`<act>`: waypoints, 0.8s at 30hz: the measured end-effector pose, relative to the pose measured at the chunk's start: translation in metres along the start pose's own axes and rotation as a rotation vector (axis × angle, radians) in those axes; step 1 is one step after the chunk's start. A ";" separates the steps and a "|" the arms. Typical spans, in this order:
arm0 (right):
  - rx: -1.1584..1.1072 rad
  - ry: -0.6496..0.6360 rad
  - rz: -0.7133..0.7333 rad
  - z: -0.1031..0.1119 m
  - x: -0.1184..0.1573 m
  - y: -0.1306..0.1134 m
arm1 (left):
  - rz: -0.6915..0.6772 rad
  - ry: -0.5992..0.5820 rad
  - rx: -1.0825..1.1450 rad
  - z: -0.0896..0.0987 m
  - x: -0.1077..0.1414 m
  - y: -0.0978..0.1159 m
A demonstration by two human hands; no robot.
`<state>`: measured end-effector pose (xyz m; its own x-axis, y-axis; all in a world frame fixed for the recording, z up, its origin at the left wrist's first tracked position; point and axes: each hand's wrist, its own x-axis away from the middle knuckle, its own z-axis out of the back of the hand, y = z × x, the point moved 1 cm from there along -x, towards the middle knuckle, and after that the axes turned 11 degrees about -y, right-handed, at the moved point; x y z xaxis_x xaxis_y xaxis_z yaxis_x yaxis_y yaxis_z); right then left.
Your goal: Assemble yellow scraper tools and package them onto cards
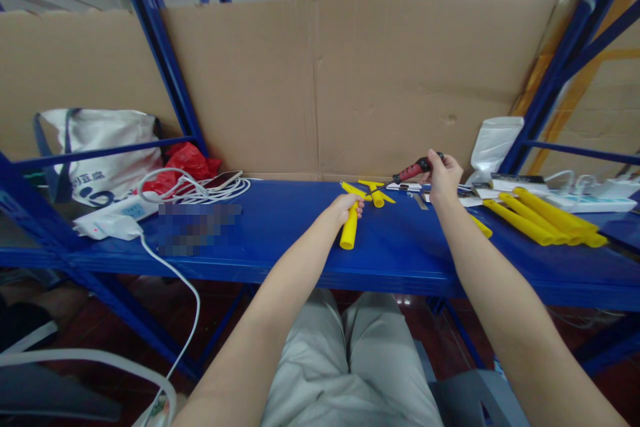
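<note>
Hands [349,205] [445,178] grip a yellow tube [349,235] and screwdriver [412,171]; the tote bag [110,132] hides its contents.

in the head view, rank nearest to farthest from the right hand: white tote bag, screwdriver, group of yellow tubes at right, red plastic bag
From the right hand:
1. Screwdriver, held in its grip
2. Yellow tubes, to its right
3. Red plastic bag, left side
4. White tote bag, far left

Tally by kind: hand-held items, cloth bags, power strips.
Yellow plastic tube-shaped piece in left hand: 1
Red-and-black screwdriver in right hand: 1
White cloth bag with blue straps: 1
White plastic power strips: 2
Total: 5
</note>
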<state>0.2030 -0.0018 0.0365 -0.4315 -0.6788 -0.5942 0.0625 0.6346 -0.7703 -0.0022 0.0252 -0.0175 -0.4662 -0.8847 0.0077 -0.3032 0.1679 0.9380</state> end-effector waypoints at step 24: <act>0.194 -0.176 0.130 0.005 0.007 -0.009 | 0.155 0.132 -0.051 -0.004 0.006 0.006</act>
<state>0.2036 -0.0142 0.0382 -0.2465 -0.6611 -0.7086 0.2847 0.6495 -0.7050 -0.0038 0.0190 -0.0103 -0.3903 -0.8996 0.1958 -0.1925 0.2877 0.9382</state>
